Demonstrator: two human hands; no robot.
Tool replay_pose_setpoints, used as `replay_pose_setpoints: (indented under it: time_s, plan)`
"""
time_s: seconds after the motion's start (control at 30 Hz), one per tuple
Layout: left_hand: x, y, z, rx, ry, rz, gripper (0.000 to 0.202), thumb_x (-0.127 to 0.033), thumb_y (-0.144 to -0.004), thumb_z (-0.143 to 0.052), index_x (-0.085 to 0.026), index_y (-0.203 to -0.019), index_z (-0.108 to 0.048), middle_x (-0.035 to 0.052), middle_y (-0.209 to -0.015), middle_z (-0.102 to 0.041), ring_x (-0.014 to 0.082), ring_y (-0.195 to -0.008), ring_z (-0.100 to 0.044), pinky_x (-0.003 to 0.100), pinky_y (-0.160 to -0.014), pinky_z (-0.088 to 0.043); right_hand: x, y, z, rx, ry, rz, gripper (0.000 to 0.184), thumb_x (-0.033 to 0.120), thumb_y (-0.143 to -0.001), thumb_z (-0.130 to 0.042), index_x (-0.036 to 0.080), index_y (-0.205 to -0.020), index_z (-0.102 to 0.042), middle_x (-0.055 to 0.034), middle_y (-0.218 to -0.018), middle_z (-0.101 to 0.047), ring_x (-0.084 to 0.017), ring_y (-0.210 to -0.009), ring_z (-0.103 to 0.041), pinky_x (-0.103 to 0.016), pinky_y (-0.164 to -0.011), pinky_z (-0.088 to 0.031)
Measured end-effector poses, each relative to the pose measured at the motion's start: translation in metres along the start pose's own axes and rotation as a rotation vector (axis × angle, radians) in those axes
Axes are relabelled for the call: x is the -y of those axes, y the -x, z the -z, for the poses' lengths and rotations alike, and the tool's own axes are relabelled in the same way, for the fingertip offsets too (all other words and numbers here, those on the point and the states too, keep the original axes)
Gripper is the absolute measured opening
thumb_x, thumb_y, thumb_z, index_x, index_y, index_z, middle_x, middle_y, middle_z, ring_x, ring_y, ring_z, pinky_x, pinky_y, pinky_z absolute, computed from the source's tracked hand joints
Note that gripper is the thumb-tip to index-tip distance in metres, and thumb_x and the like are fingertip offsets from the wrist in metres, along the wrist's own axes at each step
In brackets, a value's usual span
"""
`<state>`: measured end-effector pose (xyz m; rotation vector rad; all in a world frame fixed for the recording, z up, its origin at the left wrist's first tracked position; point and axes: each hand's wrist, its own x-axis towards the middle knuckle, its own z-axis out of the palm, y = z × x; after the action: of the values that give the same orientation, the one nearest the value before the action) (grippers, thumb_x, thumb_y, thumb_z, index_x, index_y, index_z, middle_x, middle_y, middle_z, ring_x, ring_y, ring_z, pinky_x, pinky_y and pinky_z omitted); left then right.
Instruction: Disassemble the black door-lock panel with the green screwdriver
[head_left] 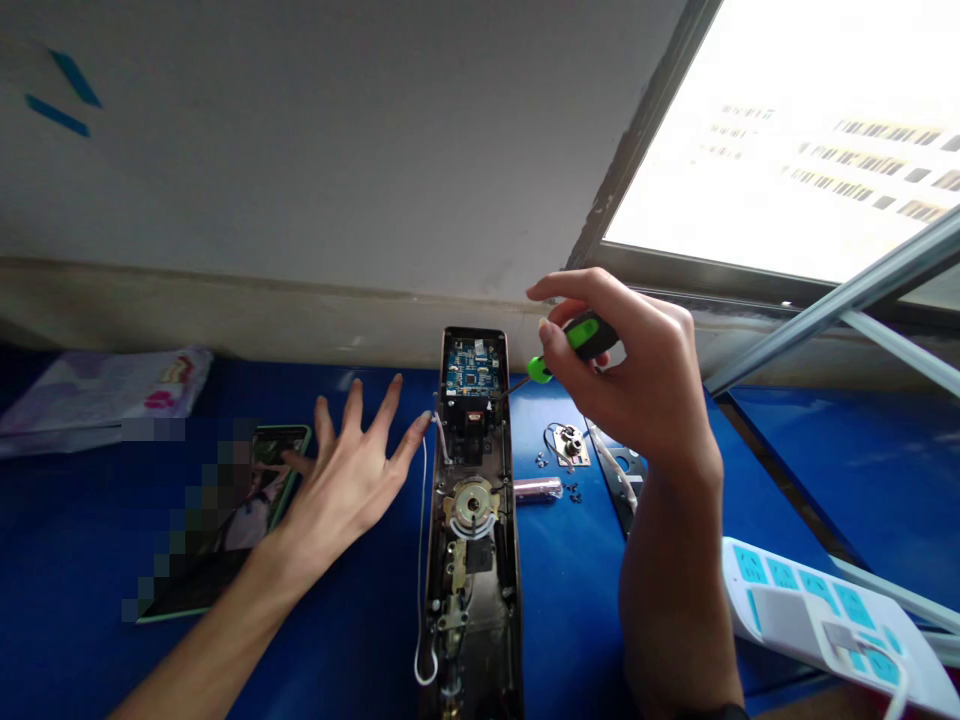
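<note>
A long black open housing (pixel 491 560), which looks like an electronic door lock panel, lies on the blue table. At its far end sits a blue circuit board (pixel 472 372), with a round metal mechanism (pixel 472 503) in the middle. My right hand (pixel 637 350) grips a green and black screwdriver (pixel 581 343); its tip meets the housing by the board's lower right corner. My left hand (pixel 352 465) is spread open, thumb at the housing's left edge beside a thin white cable (pixel 421 560). Its little finger overlaps a phone (pixel 289 470).
Right of the housing lie a pinkish cylinder (pixel 538 489), small dark screws (pixel 574 493), a small part with wires (pixel 571 446) and a dark plate (pixel 619 490). A white power strip (pixel 847 620) stands at the right, a plastic bag (pixel 105 395) at the left. Wall and window behind.
</note>
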<state>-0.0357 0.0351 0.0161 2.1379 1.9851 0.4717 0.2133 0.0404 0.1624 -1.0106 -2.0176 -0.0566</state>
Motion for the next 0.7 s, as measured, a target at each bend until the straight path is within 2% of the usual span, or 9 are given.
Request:
replay_pose_setpoints:
  time_s: [0.1,0.2,0.3,0.4,0.47,0.53,0.63,0.7]
  plan:
    - [-0.009,-0.005,0.003,-0.073,0.138,-0.053,0.071,-0.065,-0.104,-0.026,-0.028,-0.164,-0.035,0.0146,-0.171,-0.031,0.0515,-0.159,-0.010,0.085,-0.114,-0.026,-0.001,0.000,-0.001,0.004,-0.013,0.004,0.018,0.018,-0.096,-0.064,0.020,-0.112,-0.071,0.0003,-0.083,-0.070,-0.011,-0.066,-0.061,-0.029,-0.066,-0.054]
    - [-0.018,-0.010,0.005,-0.181,0.339,-0.209,0.066,-0.058,-0.106,-0.032,-0.024,-0.162,-0.038,0.0115,-0.165,-0.044,0.0377,-0.159,-0.025,0.065,-0.128,-0.025,-0.001,0.000,-0.002,0.004,-0.033,0.023,0.016,0.027,-0.096,-0.071,0.020,-0.110,-0.071,0.0007,-0.083,-0.070,-0.011,-0.068,-0.062,-0.029,-0.066,-0.055]
    - [-0.030,-0.018,0.009,-0.198,0.481,-0.296,0.063,-0.054,-0.106,-0.038,-0.024,-0.162,-0.038,0.0096,-0.163,-0.048,0.0302,-0.153,-0.040,0.055,-0.129,-0.030,0.001,0.000,-0.004,-0.003,-0.040,0.029,0.017,0.021,-0.097,-0.066,0.022,-0.113,-0.071,0.0005,-0.086,-0.071,-0.012,-0.073,-0.064,-0.029,-0.070,-0.057]
    - [-0.041,-0.026,0.012,-0.175,0.543,-0.313,0.063,-0.052,-0.106,-0.042,-0.022,-0.161,-0.037,0.0112,-0.162,-0.048,0.0284,-0.151,-0.043,0.052,-0.129,-0.032,0.003,0.000,-0.004,0.001,-0.053,0.029,0.041,0.008,-0.090,-0.055,0.024,-0.127,-0.065,-0.0013,-0.100,-0.073,-0.014,-0.082,-0.067,-0.032,-0.078,-0.058]
    - [-0.046,-0.029,0.013,-0.176,0.528,-0.307,0.062,-0.051,-0.105,-0.043,-0.020,-0.159,-0.041,0.0135,-0.162,-0.047,0.0296,-0.152,-0.042,0.053,-0.129,-0.032,0.004,0.000,-0.004,0.010,-0.066,0.040,0.051,0.006,-0.084,-0.054,0.023,-0.131,-0.062,-0.0024,-0.107,-0.073,-0.015,-0.086,-0.067,-0.032,-0.080,-0.058]
    - [-0.049,-0.031,0.012,-0.195,0.491,-0.316,0.059,-0.050,-0.105,-0.043,-0.020,-0.156,-0.047,0.0148,-0.161,-0.046,0.0307,-0.152,-0.041,0.054,-0.128,-0.032,0.004,0.000,-0.004,0.007,-0.056,0.028,0.047,0.009,-0.085,-0.058,0.021,-0.130,-0.063,-0.0021,-0.104,-0.073,-0.014,-0.081,-0.065,-0.032,-0.076,-0.056]
    - [-0.051,-0.030,0.011,-0.230,0.461,-0.348,0.053,-0.047,-0.105,-0.045,-0.023,-0.152,-0.052,0.0135,-0.161,-0.044,0.0303,-0.152,-0.041,0.054,-0.127,-0.034,0.001,0.001,-0.005,-0.018,-0.022,-0.005,0.030,0.021,-0.093,-0.067,0.022,-0.122,-0.067,-0.0001,-0.092,-0.072,-0.012,-0.070,-0.062,-0.031,-0.069,-0.054]
    - [-0.052,-0.028,0.010,-0.250,0.457,-0.369,0.050,-0.044,-0.105,-0.046,-0.024,-0.150,-0.054,0.0128,-0.160,-0.044,0.0304,-0.150,-0.043,0.053,-0.127,-0.035,0.000,0.001,-0.006,-0.029,-0.023,-0.011,0.025,0.022,-0.095,-0.066,0.023,-0.121,-0.068,0.0003,-0.090,-0.072,-0.013,-0.071,-0.063,-0.031,-0.071,-0.056]
